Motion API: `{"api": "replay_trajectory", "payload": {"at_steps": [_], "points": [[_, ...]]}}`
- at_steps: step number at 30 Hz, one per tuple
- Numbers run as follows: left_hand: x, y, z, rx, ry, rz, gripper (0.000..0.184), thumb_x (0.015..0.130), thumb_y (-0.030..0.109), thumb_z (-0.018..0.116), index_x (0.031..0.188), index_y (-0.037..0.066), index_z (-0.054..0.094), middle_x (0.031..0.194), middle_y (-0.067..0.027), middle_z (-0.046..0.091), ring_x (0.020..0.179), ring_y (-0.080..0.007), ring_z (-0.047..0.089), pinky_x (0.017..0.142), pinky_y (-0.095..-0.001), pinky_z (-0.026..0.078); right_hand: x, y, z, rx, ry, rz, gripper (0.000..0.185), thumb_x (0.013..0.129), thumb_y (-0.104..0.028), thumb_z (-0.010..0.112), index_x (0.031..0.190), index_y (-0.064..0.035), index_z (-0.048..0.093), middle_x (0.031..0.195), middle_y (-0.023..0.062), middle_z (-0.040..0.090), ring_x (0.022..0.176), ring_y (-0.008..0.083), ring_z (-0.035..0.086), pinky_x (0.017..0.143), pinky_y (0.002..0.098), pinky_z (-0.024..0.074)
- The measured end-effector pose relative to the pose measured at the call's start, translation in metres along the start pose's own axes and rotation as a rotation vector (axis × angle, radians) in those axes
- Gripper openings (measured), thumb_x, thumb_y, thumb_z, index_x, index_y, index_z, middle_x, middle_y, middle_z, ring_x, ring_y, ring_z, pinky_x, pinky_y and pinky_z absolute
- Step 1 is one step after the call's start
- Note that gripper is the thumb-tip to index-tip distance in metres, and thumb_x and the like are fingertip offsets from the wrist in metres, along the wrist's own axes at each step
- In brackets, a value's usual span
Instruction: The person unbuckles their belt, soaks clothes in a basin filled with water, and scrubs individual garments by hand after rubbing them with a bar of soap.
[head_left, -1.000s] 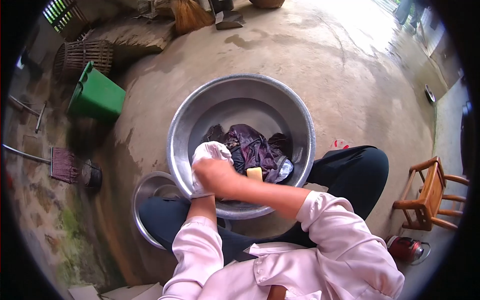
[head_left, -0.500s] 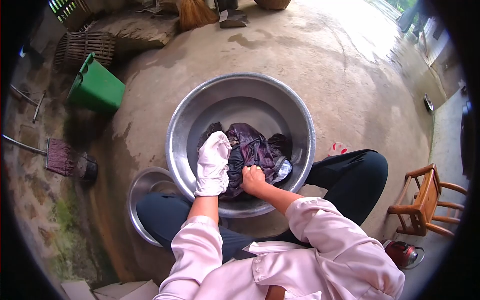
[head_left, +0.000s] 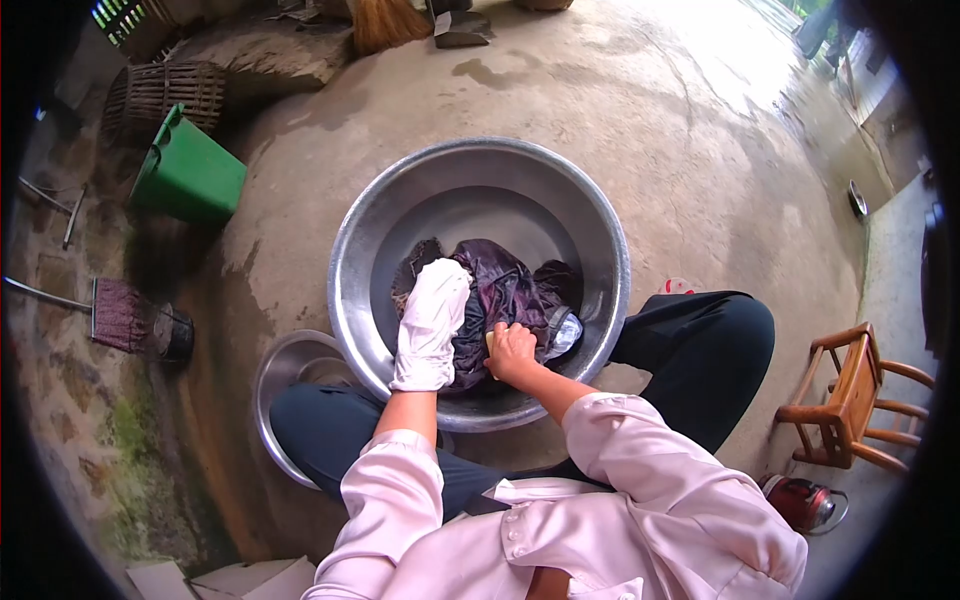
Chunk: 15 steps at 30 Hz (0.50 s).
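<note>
A large metal basin (head_left: 345, 200) with water in it stands in front of me, between my legs. My left hand (head_left: 411, 402) is inside a pale pinkish-white cloth (head_left: 434, 325) that covers it past the wrist, so its fingers are hidden. The covered hand lies over the left side of the basin. A wet dark purple garment (head_left: 492, 270) is bunched in the basin beside it. Over this garment, my right hand (head_left: 513, 352) is closed on a small pale-yellow bar of soap (head_left: 490, 342), mostly hidden by the fingers. A light-blue bit of cloth or plastic (head_left: 566, 335) shows at the right.
A smaller metal basin (head_left: 275, 375) sits by my left knee. To the left stand a green bin (head_left: 195, 170), a woven basket (head_left: 165, 95) and a purple-brown brush head (head_left: 122, 315). On the right are a wooden chair (head_left: 850, 400) and a red thermos (head_left: 797, 503).
The cloth-covered left hand has shifted slightly up and right, and the cloth looks smoother. My right hand has turned a little, showing more of the yellow bar. The whole view has shifted slightly.
</note>
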<state>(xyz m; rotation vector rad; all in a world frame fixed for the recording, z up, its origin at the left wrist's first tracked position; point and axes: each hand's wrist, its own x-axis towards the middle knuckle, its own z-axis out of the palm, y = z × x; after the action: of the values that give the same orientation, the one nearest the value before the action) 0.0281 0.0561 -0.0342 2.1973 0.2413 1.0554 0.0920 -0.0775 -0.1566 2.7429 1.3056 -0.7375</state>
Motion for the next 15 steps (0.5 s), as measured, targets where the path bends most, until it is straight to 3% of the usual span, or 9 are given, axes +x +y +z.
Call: {"api": "replay_trajectory", "payload": {"at_steps": [1,3,5,9,12,13,15], "points": [[0.018,0.044,-0.004,-0.208,-0.008,-0.140,0.016,0.087,0.008,0.058,0.099,-0.002,0.061,0.098,-0.0113,0.062,0.090,-0.0232,0.061,0.082,-0.0326,0.049,0.004,-0.002,0.008,-0.030,0.032,-0.026,0.062,0.075,-0.041,0.073,0.118,-0.0045,0.047,0.109,0.0176,0.055,0.103,0.0334,0.056,0.077,0.0446,0.0505],[0.015,0.051,-0.004,-0.248,-0.079,-0.263,0.018,0.086,0.008,0.057,0.101,-0.002,0.062,0.103,-0.0120,0.063,0.095,-0.0236,0.061,0.088,-0.0332,0.048,0.007,-0.011,0.025,-0.048,0.116,-0.041,0.049,0.081,-0.036,0.066,0.115,-0.0057,0.048,0.107,0.0165,0.054,0.100,0.0333,0.055,0.075,0.0460,0.0504],[-0.007,0.006,0.002,0.085,-0.195,-0.208,0.021,0.087,0.008,0.057,0.104,-0.003,0.061,0.108,-0.0130,0.063,0.101,-0.0227,0.061,0.092,-0.0328,0.047,0.001,-0.015,0.023,-0.076,0.147,-0.049,0.034,0.089,-0.030,0.057,0.113,-0.0074,0.048,0.107,0.0166,0.050,0.098,0.0348,0.054,0.074,0.0492,0.0500],[-0.015,0.004,0.001,0.082,-0.176,-0.128,0.030,0.092,0.015,0.051,0.114,-0.004,0.056,0.112,-0.0144,0.062,0.104,-0.0217,0.061,0.095,-0.0320,0.047,0.005,-0.009,0.026,-0.006,0.108,-0.012,0.046,0.077,-0.022,0.066,0.117,-0.0112,0.045,0.114,0.0174,0.046,0.101,0.0344,0.054,0.075,0.0488,0.0516],[-0.022,-0.004,0.006,-0.286,-0.165,-0.331,0.036,0.095,0.023,0.046,0.118,-0.004,0.053,0.114,-0.0139,0.061,0.105,-0.0210,0.060,0.096,-0.0328,0.046,0.008,-0.008,-0.010,0.118,-0.094,0.056,0.050,0.075,-0.023,0.068,0.117,-0.0115,0.044,0.114,0.0179,0.045,0.105,0.0364,0.054,0.079,0.0505,0.0505],[-0.022,-0.003,0.005,-0.507,-0.155,-0.432,0.038,0.095,0.026,0.044,0.118,-0.004,0.053,0.114,-0.0140,0.061,0.105,-0.0213,0.060,0.097,-0.0334,0.045,0.014,-0.002,-0.017,0.220,-0.176,0.085,0.055,0.069,-0.021,0.069,0.119,-0.0109,0.046,0.120,0.0197,0.044,0.111,0.0376,0.053,0.083,0.0478,0.0500],[-0.024,-0.004,0.007,-0.794,-0.116,-0.552,0.043,0.096,0.031,0.040,0.118,-0.004,0.052,0.117,-0.0148,0.059,0.107,-0.0220,0.059,0.099,-0.0347,0.043,0.032,0.013,-0.023,0.355,-0.281,0.095,0.054,0.066,-0.019,0.068,0.116,-0.0094,0.051,0.116,0.0209,0.049,0.107,0.0385,0.056,0.083,0.0443,0.0506]]}}
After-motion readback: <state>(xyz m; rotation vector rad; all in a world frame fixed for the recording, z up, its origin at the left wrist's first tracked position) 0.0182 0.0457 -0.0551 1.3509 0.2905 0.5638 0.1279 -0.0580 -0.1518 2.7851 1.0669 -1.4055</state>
